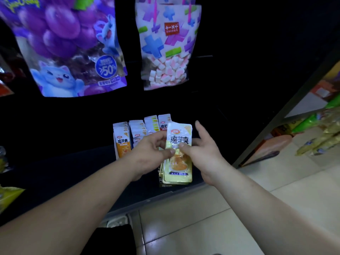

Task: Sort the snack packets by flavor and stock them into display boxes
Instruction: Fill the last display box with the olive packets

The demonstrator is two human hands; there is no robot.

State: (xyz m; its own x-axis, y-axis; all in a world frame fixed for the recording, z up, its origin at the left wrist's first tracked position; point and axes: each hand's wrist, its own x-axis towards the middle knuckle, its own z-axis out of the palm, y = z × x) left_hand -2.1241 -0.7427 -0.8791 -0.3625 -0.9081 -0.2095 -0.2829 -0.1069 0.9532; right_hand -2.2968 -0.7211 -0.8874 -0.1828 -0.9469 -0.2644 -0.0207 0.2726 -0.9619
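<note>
A pale yellow snack packet (179, 155) stands upright at the front of a stack of like yellow packets (162, 173) on the dark shelf. My left hand (150, 153) grips the stack from the left, thumb on the front packet. My right hand (204, 150) pinches the front packet with its thumb, the other fingers spread out behind. Behind them stand rows of orange-bottomed packets (122, 142) and white-topped packets (151, 123). No display box is plainly visible in the dark.
A large purple grape candy bag (70, 46) and a marshmallow bag (167, 46) hang above the shelf. The shelf's front edge (165, 196) runs along a tiled floor (202, 227). Another shelf with green and yellow goods (320, 129) stands at the right.
</note>
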